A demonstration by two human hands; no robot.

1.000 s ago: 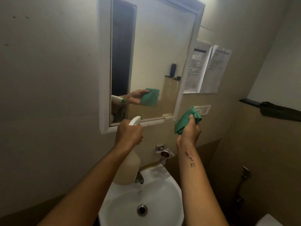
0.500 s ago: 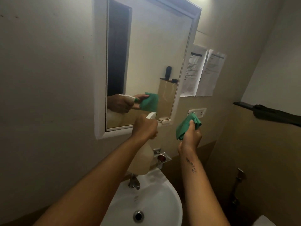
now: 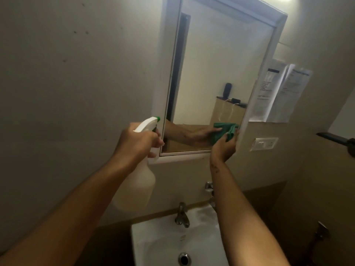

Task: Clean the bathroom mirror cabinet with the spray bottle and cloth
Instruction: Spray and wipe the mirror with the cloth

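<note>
1. green cloth (image 3: 229,132), bunched in your right hand (image 3: 223,148), has gone from mid-air onto the lower right corner of the mirror cabinet (image 3: 219,73).
2. your left hand (image 3: 138,143) still grips the spray bottle (image 3: 138,181), nozzle now beside the frame's lower left.
3. wiping looks barely begun.

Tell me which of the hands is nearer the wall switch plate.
Right. The right hand, holding the green cloth at the mirror's lower right corner, is just left of the switch plate. The left hand, gripping the spray bottle, is across the mirror, by its lower left corner.
</note>
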